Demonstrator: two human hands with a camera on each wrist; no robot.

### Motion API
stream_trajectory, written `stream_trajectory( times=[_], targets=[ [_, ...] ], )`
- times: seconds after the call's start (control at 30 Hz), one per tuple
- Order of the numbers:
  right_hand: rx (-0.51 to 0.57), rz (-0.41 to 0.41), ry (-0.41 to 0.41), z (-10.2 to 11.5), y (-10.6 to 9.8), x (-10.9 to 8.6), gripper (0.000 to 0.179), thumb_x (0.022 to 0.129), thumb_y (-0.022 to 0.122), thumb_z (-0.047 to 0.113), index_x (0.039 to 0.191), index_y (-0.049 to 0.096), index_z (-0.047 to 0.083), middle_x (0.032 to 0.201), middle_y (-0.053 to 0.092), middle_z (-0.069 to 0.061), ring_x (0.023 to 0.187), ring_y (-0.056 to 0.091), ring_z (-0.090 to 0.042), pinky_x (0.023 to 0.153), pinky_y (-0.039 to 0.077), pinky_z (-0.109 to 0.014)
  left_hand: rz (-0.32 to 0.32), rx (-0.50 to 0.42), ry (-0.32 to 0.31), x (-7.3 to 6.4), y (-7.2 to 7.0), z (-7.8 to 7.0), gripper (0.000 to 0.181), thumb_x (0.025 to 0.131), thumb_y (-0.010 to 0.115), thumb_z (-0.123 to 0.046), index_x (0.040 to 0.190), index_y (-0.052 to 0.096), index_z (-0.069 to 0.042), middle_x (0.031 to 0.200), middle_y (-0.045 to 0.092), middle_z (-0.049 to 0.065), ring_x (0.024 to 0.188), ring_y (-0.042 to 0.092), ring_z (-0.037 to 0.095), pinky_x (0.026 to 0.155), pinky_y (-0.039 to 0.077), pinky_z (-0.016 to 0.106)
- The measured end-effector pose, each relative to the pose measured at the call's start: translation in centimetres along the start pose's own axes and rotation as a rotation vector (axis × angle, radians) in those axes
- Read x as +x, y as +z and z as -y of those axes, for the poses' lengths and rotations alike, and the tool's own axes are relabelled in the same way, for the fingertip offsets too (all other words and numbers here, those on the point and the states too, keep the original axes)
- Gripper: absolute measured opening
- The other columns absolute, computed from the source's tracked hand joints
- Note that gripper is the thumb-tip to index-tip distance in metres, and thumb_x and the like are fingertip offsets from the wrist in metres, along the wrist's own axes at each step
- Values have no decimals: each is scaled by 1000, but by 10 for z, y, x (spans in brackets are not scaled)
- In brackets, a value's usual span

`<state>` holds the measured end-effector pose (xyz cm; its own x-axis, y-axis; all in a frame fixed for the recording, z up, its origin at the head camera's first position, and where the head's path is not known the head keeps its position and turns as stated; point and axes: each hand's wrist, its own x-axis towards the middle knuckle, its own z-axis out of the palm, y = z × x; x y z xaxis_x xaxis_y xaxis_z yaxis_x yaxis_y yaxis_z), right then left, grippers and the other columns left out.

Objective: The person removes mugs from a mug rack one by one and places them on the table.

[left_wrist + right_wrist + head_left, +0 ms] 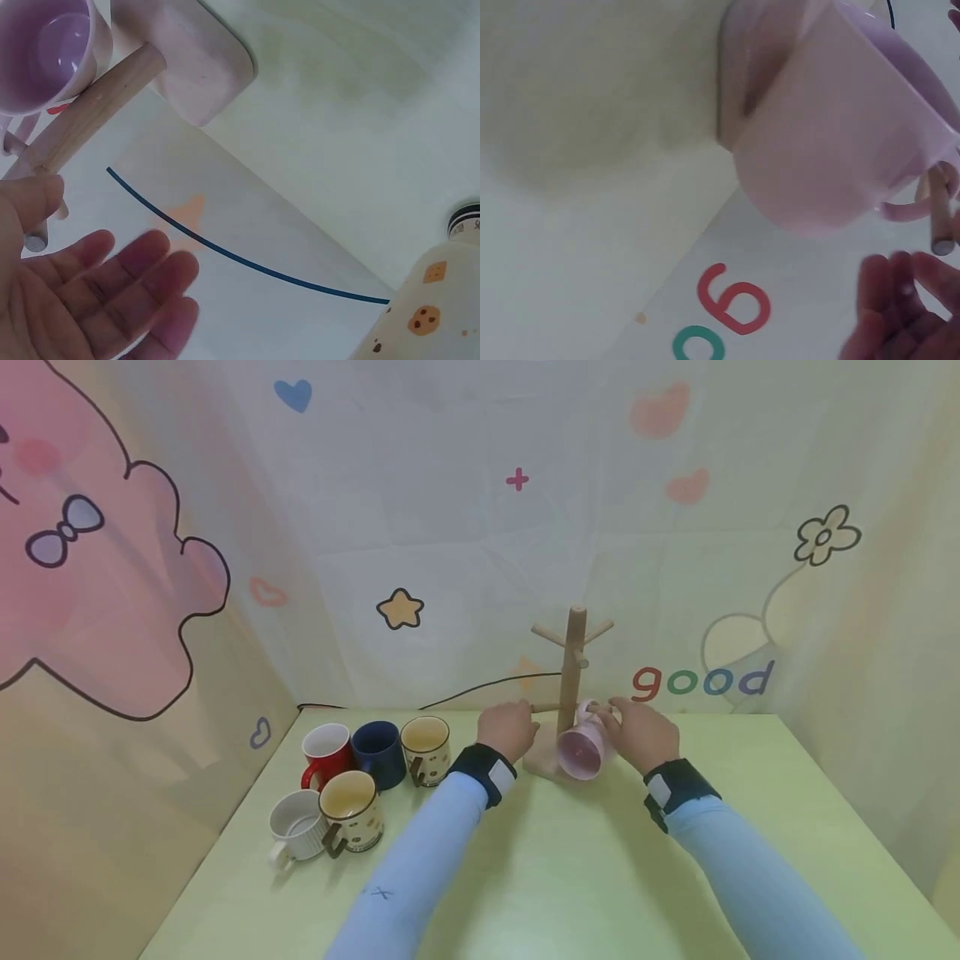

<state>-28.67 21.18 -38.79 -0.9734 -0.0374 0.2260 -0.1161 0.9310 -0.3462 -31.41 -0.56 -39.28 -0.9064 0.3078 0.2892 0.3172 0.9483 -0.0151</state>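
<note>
A pink mug [581, 754] hangs by its handle from a lower right peg [940, 217] of a wooden mug tree [573, 668], its mouth tilted toward the head camera. My right hand [647, 733] is beside that peg's tip, fingers loosely bent and apart from the mug [832, 135] in the right wrist view. On the other side, my left hand [508, 731] is at the end of the lower left peg. The left wrist view shows its fingers [142, 274] spread loosely with nothing in them, the thumb near the peg tip [35, 241].
Left of the tree stand a red mug [336, 767], a navy mug [380, 755], a white ribbed mug [300, 832] and two cream patterned mugs, one nearer [363, 825] and one farther [438, 763]. A printed curtain [465, 527] hangs behind the table [585, 893].
</note>
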Motion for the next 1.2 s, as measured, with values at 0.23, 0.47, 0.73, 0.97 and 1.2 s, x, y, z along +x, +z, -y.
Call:
stream_trajectory(
  times=[0.23, 0.47, 0.73, 0.97, 1.2],
  targets=[
    [23, -129, 73, -21, 12, -21, 47, 103, 48, 30, 138, 51, -1, 115, 58, -31, 88, 63, -43, 70, 53, -57, 48, 64, -23, -15, 7, 5, 45, 92, 67, -48, 116, 65, -10, 103, 67, 10, 95, 64, 26, 76, 53, 42],
    [-1, -132, 9, -44, 33, -33, 52, 97, 55, 18, 144, 42, -1, 135, 48, -34, 113, 54, -53, 78, 49, -65, 155, 1, -31, -32, 1, 5, 54, 91, 68, -49, 127, 61, -8, 120, 62, 16, 109, 59, 31, 84, 51, 47],
    [-34, -123, -170, -56, 54, -39, 86, 81, 79, 22, 148, 33, -6, 145, 37, -38, 125, 44, -55, 95, 43, -63, 173, -66, 15, -51, 3, 1, 50, 94, 65, -42, 129, 59, -8, 116, 59, 17, 107, 56, 31, 81, 50, 47],
    [-19, -136, -201, -52, 65, -38, 107, 70, 91, 30, 150, 29, -6, 149, 32, -37, 133, 37, -52, 105, 35, -60, 190, -34, 29, -70, 9, 4, 55, 91, 67, -52, 126, 58, -10, 112, 58, 15, 106, 55, 29, 80, 50, 44],
    [17, -155, -226, -50, 70, -37, 112, 67, 93, 26, 151, 26, -4, 150, 30, -35, 134, 36, -51, 106, 33, -60, 242, -46, 30, -83, 16, 4, 64, 88, 68, -55, 131, 58, -9, 117, 59, 16, 109, 56, 31, 83, 51, 46]
  ],
)
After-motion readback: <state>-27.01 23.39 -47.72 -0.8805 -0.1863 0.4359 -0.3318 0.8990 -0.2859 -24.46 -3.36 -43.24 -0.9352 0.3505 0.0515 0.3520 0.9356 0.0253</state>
